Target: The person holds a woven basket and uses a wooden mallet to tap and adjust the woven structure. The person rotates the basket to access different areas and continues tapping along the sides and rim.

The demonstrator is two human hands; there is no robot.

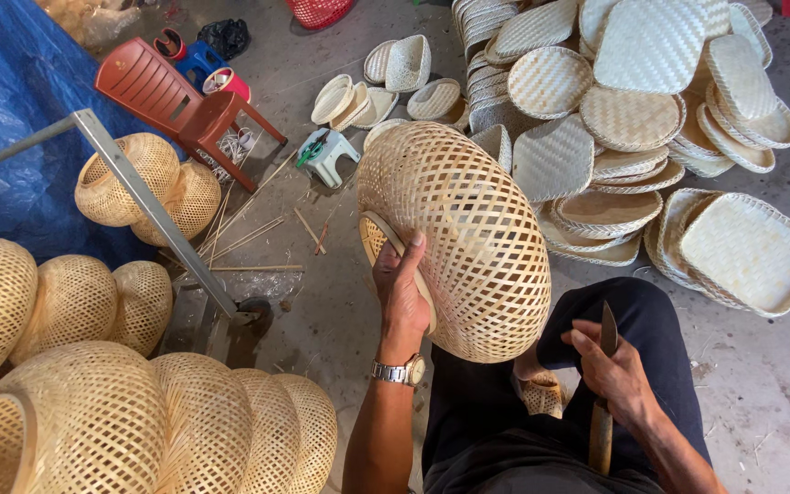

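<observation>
My left hand [401, 288] grips the rim of a round woven bamboo lampshade [468, 229], held up on its side in front of me with its opening toward the left. My right hand [613, 370] rests on my right knee and is closed around a knife [603, 402] with a wooden handle, its blade pointing up past my fingers. A wristwatch [401, 370] sits on my left wrist. My legs in dark trousers fill the lower middle of the view.
Several finished woven lampshades [121, 421] are piled at lower left. Many flat woven trays [633, 110] lie heaped at upper right. A red plastic chair [180, 96], a small stool [326, 154], a metal bar [153, 210] and a blue tarp [11, 110] stand to the left.
</observation>
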